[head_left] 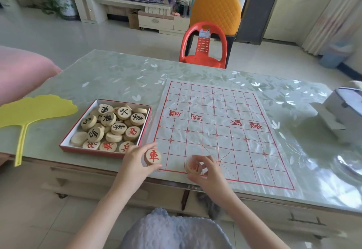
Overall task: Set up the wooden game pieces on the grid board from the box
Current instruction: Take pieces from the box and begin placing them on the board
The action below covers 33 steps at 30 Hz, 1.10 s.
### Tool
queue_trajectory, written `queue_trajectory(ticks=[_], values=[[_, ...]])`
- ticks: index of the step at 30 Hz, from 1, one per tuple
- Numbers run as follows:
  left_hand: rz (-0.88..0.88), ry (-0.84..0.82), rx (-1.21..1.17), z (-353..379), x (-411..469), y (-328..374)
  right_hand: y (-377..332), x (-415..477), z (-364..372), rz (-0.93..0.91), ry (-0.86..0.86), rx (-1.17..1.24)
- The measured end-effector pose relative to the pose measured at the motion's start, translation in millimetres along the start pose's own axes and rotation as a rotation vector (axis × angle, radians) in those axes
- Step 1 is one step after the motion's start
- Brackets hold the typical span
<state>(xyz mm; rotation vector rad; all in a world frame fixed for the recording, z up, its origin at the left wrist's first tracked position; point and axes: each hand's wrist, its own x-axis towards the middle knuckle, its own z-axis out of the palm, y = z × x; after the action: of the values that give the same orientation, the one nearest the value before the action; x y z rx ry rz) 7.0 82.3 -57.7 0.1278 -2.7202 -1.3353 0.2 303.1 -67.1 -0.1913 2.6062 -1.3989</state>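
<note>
A white sheet with a red grid, the board [217,123], lies flat on the table with no pieces standing on it. Left of it sits a shallow red-edged box [67,144] piled with several round wooden pieces [112,123] marked in black or red. My left hand [135,162] holds a red-marked wooden piece [153,157] just above the board's near left corner. My right hand [207,168] pinches a second red-marked piece [193,166] over the board's near edge, partly hidden by my fingers.
A yellow leaf-shaped fan [29,111] lies left of the box. A white cardboard box [340,111] stands at the table's right side. A red plastic chair [203,46] faces the far edge. The table's near edge runs just under my hands.
</note>
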Motion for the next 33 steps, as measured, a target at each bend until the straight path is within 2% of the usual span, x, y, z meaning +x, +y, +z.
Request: queue_trajectory(ticks=[3,11,19,24,27,30,33], values=[[0.056,0.019,0.107,-2.2,-1.0,-5.3,-3.0,0.7,10.6,-0.037,-0.001,-0.076],[0.205,-0.068,0.339,2.8,-1.6,-21.0,-5.3,5.8,26.1,-0.046,0.052,-0.187],[0.308,-0.045,0.542,1.9,-2.5,-21.7,-6.1,5.3,28.5,-0.04,0.051,-0.228],[0.294,-0.067,0.516,0.5,-1.9,-21.5,-6.7,3.8,27.1,-0.025,0.026,-0.224],[0.278,-0.05,0.409,-2.4,-4.5,-20.3,-9.8,2.7,24.9,-0.019,0.021,-0.207],[0.259,0.077,0.25,-15.2,-2.6,-17.6,-17.7,6.7,22.8,-0.035,0.012,-0.148],[0.175,0.209,0.23,-33.1,7.2,-23.5,-29.2,17.2,26.6,-0.035,-0.007,-0.071]])
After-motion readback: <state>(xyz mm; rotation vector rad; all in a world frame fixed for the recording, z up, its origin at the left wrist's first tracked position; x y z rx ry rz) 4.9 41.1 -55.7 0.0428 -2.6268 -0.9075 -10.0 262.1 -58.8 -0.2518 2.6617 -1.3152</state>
